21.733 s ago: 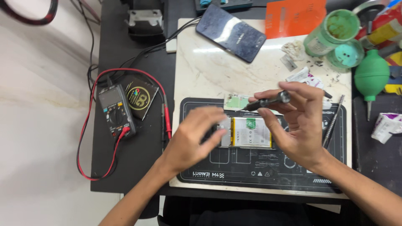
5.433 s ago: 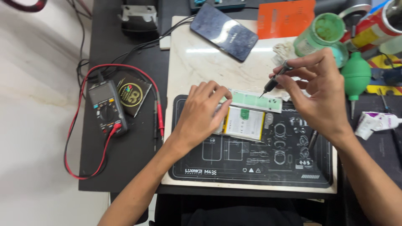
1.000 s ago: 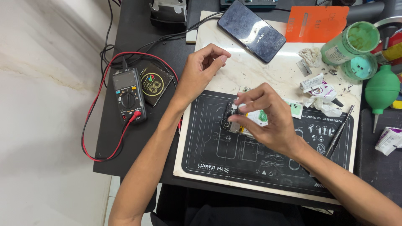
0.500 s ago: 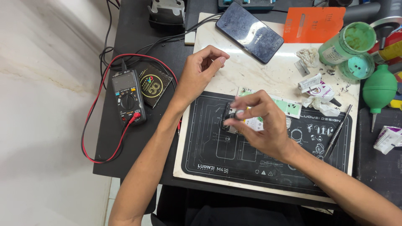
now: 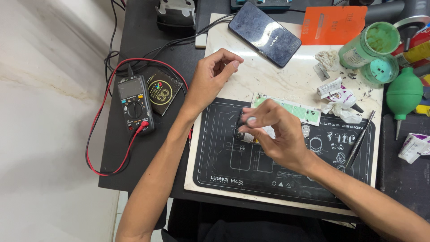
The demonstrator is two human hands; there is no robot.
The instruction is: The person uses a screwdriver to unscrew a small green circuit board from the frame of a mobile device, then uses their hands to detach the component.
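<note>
My right hand [image 5: 275,136] hovers over the black repair mat [image 5: 224,157], its fingertips pinched on a small dark tool with a round silvery cap [image 5: 248,120], held upright. Under the hand lies a small phone part [image 5: 244,134], mostly hidden. My left hand [image 5: 212,76] rests on the white marble slab [image 5: 277,76] just above the mat. Its fingers are curled, thumb near the index fingertip, and nothing shows between them. A green-and-white strip [image 5: 298,110] lies at the mat's top edge beside my right hand.
A dark phone [image 5: 264,33] and an orange card [image 5: 333,24] lie at the back. A green jar [image 5: 369,45], its lid [image 5: 380,69], a green blower bulb [image 5: 403,94], crumpled wrappers [image 5: 338,96] and tweezers [image 5: 360,141] crowd the right. A multimeter [image 5: 134,105] with red leads sits left.
My right hand has shifted a little left and down over the mat, still pinching the tool. My left hand stays curled in the same place.
</note>
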